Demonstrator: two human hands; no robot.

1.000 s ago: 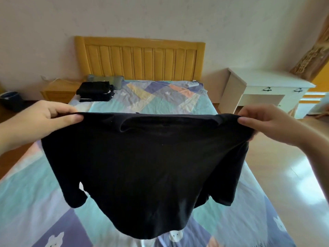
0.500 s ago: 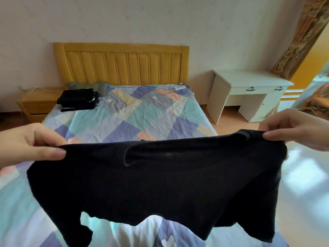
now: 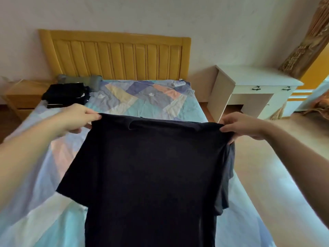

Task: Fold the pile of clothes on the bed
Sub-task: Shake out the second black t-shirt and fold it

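Observation:
A black T-shirt [image 3: 153, 175] is stretched out over the bed [image 3: 147, 104], collar away from me, its body running down to the bottom of the view. My left hand [image 3: 78, 120] pinches the left shoulder, and my right hand [image 3: 243, 125] pinches the right shoulder. Both sleeves hang out to the sides. I cannot tell whether the shirt rests on the sheet. A stack of folded black clothes [image 3: 66, 93] sits near the head of the bed on the left, with a grey folded garment [image 3: 80, 80] behind it.
The bed has a patchwork sheet and a yellow wooden headboard [image 3: 115, 56]. A wooden nightstand [image 3: 23, 95] stands at the left, a white desk [image 3: 249, 90] at the right. A small white object [image 3: 179, 84] lies near the headboard. Wooden floor runs along the bed's right side.
The shirt has gone from hanging bunched in front of me to being spread lengthwise over the bed, arms extended forward. Both hands kept their hold on the shoulders.

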